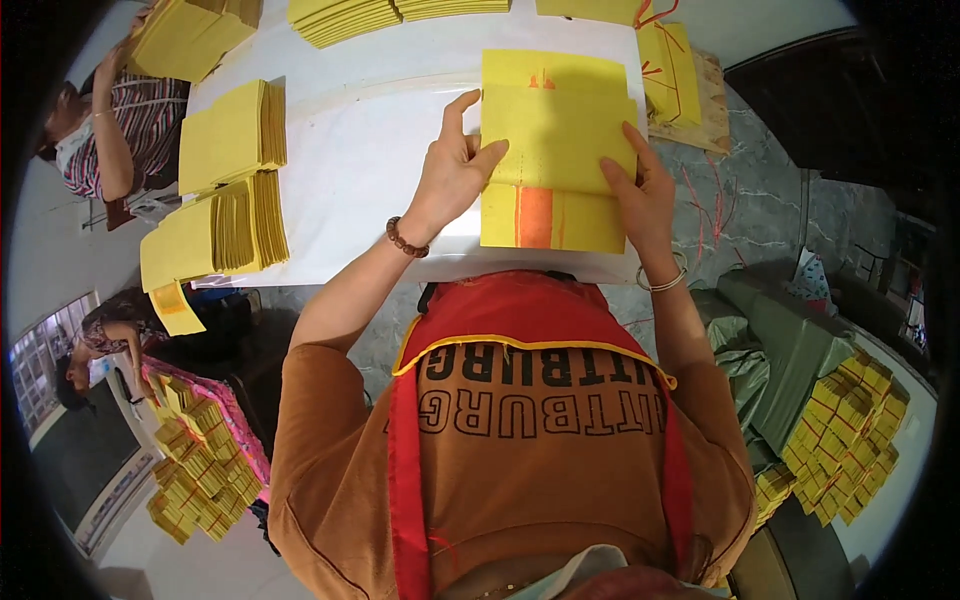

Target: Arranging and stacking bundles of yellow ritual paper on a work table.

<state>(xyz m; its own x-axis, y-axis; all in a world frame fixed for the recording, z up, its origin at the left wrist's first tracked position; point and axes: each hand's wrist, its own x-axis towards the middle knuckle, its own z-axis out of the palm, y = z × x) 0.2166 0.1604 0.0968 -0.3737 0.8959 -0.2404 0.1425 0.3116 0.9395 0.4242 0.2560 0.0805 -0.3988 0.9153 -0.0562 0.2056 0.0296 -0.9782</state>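
Yellow paper sheets (560,140) lie in front of me at the table's near edge. One plain piece overlaps another, which shows an orange printed block (535,218) below and a small orange mark above. My left hand (455,165) grips their left edge, thumb on top and index finger bent at the upper side. On the right edge my right hand (643,185) is closed, its thumb on the paper and a finger stretched along the side. The other fingers are partly hidden. How many sheets are in the pile, I cannot tell.
The white table (350,150) bears fanned yellow paper stacks (225,140) at left and more stacks (345,20) at the far side. Red-tied bundles (670,75) stand at right. A co-worker's arm (112,130) reaches in at far left. Bundles (850,435) fill the lower right.
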